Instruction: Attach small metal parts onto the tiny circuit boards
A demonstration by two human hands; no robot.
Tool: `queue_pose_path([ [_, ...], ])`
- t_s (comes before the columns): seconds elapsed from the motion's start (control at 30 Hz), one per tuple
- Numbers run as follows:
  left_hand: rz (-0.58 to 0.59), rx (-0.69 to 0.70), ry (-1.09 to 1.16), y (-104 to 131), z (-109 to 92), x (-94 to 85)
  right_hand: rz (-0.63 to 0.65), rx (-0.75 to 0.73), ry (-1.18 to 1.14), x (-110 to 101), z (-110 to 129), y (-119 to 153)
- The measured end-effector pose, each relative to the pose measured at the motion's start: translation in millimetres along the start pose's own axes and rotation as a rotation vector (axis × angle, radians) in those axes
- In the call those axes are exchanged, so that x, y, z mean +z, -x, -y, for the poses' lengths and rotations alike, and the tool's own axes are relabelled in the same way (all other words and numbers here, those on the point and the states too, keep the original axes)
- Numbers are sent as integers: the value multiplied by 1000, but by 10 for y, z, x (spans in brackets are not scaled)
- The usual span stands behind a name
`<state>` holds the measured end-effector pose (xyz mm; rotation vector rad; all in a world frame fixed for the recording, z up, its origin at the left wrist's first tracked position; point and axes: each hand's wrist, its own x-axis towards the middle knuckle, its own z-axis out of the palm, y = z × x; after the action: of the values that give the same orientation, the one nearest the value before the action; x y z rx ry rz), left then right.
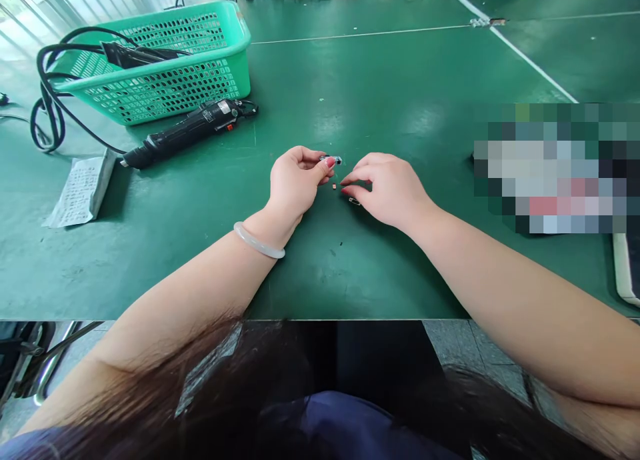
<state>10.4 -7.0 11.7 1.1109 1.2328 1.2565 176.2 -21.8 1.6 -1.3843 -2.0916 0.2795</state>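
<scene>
Near the middle of the green table (320, 267), my left hand (297, 180) pinches a small part (331, 159), dark and partly shiny, between thumb and fingers. Its exact kind is too small to make out. My right hand (387, 187) is just to the right, fingers curved, with a narrow gap between thumb and index fingertip and nothing visible in it. A tiny copper-coloured piece (334, 187) lies on the table left of those fingertips. Below the right thumb lies a small, thin metal piece (354, 201), partly covered by the hand.
A green plastic basket (165, 87) with a black corded tool (135, 55) stands at the back left. In front of it lies a black electric screwdriver (193, 130). Further left is a folded, written paper (80, 190). A blurred-out area (550, 173) covers the right side.
</scene>
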Motion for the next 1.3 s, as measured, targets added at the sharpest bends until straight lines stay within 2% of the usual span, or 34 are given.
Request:
queue_pose_path([
  [0.2,-28,13,-21,12,-21,-2,107,78,43,128,19,-125],
  [0.4,-30,6,-19,22,-27,-5,120,116,40,91,61,-156],
  [0.47,-27,3,-19,15,-16,-11,77,148,-21,30,49,-137],
  [0.53,-5,-2,-30,12,-3,-17,-20,176,-114,-49,35,-108],
  [0.6,39,-8,-56,13,10,-21,-104,197,-168,-133,28,-76],
  [0.67,95,-10,-82,17,25,-20,-133,206,-203,-205,32,-48],
  [0.87,246,6,-62,43,55,-6,-46,126,-194,-320,29,-21],
  [1.2,342,27,-47,46,80,-16,29,-63,-82,-376,-82,-8],
  [1.3,350,26,-49,46,84,-17,17,-115,-56,-377,-93,-9],
])
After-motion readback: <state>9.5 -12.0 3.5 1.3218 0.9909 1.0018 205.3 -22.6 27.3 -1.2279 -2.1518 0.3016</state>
